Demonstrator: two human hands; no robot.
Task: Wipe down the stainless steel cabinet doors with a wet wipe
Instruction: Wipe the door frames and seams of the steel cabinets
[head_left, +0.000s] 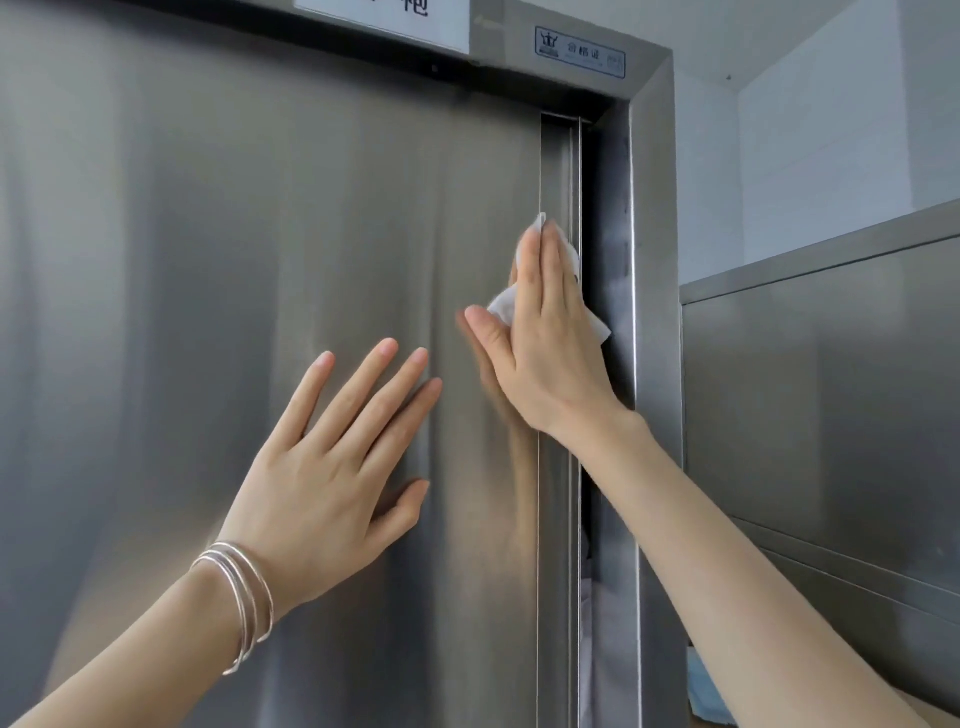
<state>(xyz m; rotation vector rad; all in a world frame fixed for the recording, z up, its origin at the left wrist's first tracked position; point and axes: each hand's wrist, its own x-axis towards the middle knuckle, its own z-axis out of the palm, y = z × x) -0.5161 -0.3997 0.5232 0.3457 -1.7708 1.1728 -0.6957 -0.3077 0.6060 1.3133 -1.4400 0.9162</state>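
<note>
A tall stainless steel cabinet door fills most of the head view. My right hand lies flat with straight fingers on a white wet wipe, pressing it against the door's right edge beside the vertical frame. The wipe sticks out above the fingertips and at both sides of the hand. My left hand rests flat on the door lower down and to the left, fingers spread, with silver bangles on the wrist.
A dark gap runs between the door edge and the frame. A lower steel cabinet stands to the right, against a white wall. Labels sit on the top frame.
</note>
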